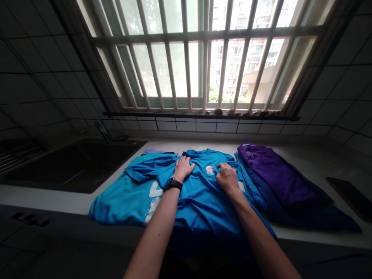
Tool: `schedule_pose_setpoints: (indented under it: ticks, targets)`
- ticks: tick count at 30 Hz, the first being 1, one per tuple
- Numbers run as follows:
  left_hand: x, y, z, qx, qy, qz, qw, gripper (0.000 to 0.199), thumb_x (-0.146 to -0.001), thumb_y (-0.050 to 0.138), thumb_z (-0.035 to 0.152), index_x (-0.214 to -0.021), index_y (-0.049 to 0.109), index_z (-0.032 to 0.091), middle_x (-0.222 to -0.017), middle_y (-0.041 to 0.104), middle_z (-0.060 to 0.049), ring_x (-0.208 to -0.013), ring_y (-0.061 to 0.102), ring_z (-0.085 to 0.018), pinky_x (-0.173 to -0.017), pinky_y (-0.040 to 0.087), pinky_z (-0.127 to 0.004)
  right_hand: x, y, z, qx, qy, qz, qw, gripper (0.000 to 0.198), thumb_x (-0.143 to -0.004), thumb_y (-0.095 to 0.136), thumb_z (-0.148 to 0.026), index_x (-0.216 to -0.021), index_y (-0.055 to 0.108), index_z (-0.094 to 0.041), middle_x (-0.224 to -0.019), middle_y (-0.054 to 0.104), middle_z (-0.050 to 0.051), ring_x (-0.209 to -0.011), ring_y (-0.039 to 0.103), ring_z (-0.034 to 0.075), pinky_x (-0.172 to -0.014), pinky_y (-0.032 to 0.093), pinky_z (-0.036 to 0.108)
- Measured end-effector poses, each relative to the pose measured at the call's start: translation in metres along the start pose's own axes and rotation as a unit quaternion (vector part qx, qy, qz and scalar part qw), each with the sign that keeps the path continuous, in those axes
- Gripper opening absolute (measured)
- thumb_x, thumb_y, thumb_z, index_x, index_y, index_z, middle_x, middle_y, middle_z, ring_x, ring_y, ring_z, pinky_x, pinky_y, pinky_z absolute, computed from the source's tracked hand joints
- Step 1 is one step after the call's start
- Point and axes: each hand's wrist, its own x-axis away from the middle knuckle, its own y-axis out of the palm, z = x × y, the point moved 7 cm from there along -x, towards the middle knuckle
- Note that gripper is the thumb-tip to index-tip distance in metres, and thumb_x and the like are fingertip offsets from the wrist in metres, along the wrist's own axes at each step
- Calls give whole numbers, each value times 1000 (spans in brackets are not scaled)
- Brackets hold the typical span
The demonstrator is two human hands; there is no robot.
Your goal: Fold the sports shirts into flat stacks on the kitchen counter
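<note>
A blue T-shirt (203, 201) lies spread across the counter, its collar toward the window and its lower part hanging over the front edge. It has a small light badge (210, 169) on the chest. My left hand (183, 167), with a black watch on the wrist, rests flat on the shirt's left shoulder, fingers apart. Over the right side of the chest, my right hand (227, 176) has its fingers curled in and pinches the fabric. Under the shirt's left side lies a turquoise garment (116, 199) with a white print.
To the right is a stack of folded clothes, with a purple garment (279, 174) on top of dark blue ones (316, 219). A dark phone (350, 195) lies at the far right. The dark sink (69, 166) and tap (103, 131) are on the left. A barred window (197, 37) stands behind.
</note>
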Motion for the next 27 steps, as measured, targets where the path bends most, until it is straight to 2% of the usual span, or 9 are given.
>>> schedule_pose_setpoints:
  ticks: [3, 5, 9, 13, 16, 18, 22, 24, 27]
  targets:
    - [-1, 0, -5, -7, -32, -3, 999, 58, -100, 44, 39, -149, 53, 10, -166, 39, -20, -159, 28, -33, -130, 22, -47, -1, -18, 37, 46, 108, 28, 993, 44, -93, 47, -9, -133, 64, -14, -134, 64, 20, -119, 63, 29, -94, 45, 37]
    - [-2, -1, -5, -9, -35, -2, 999, 59, -100, 43, 40, -150, 52, 10, -167, 38, -21, -159, 27, -33, -130, 23, -47, 0, -23, 57, 70, 156, 5, 985, 44, -93, 48, -10, -135, 63, -11, -132, 64, 23, -117, 65, 31, -92, 47, 38]
    - [-3, 0, -4, -11, -25, -3, 1000, 58, -100, 43, 41, -149, 52, 12, -167, 38, -21, -159, 28, -34, -129, 24, -48, -6, -37, 77, 46, 127, -28, 990, 55, -88, 44, 2, -137, 64, -13, -120, 70, 18, -110, 67, 27, -91, 48, 32]
    - [-3, 0, -4, 0, -19, 0, 1000, 57, -99, 45, 40, -148, 53, 12, -165, 40, -22, -157, 30, -37, -127, 28, -51, -14, -80, 94, 39, 128, 98, 986, 63, -84, 43, 4, -144, 59, -12, -127, 65, 21, -116, 63, 32, -95, 47, 37]
    - [-2, -1, -3, -1, -16, 2, 1000, 57, -99, 46, 40, -147, 55, 12, -164, 43, -21, -156, 32, -36, -126, 29, -49, -17, -99, 85, 25, 91, 181, 979, 58, -83, 42, 2, -135, 65, -10, -128, 63, 21, -119, 60, 34, -101, 45, 43]
    - [-2, -4, -1, -7, -10, 4, 1000, 55, -98, 47, 40, -145, 57, 12, -162, 44, -20, -155, 35, -35, -126, 30, -46, -21, -89, 60, -1, 6, 164, 986, 55, -83, 41, 3, -128, 69, -12, -129, 66, 17, -122, 59, 30, -107, 43, 40]
    - [1, -9, 9, 13, 43, 27, 999, 46, -95, 53, 36, -136, 65, 17, -156, 52, -16, -143, 50, -32, -121, 39, -40, -22, -28, 1, 12, -129, -43, 991, 46, -93, 49, -11, -135, 67, -17, -149, 59, 13, -131, 56, 28, -107, 44, 35]
    - [3, -10, 15, 29, 82, 31, 996, 42, -93, 56, 34, -131, 68, 20, -152, 56, -13, -138, 55, -30, -120, 41, -40, -17, -3, -11, 53, -126, -120, 983, 41, -98, 49, -21, -135, 67, -18, -151, 57, 13, -131, 57, 30, -104, 45, 38]
    - [4, -6, 19, 24, 111, 15, 993, 39, -93, 58, 33, -128, 70, 19, -149, 58, -13, -137, 56, -30, -123, 38, -42, -8, 3, -7, 108, -83, -132, 982, 39, -101, 47, -26, -132, 68, -17, -143, 62, 17, -125, 61, 32, -97, 47, 40]
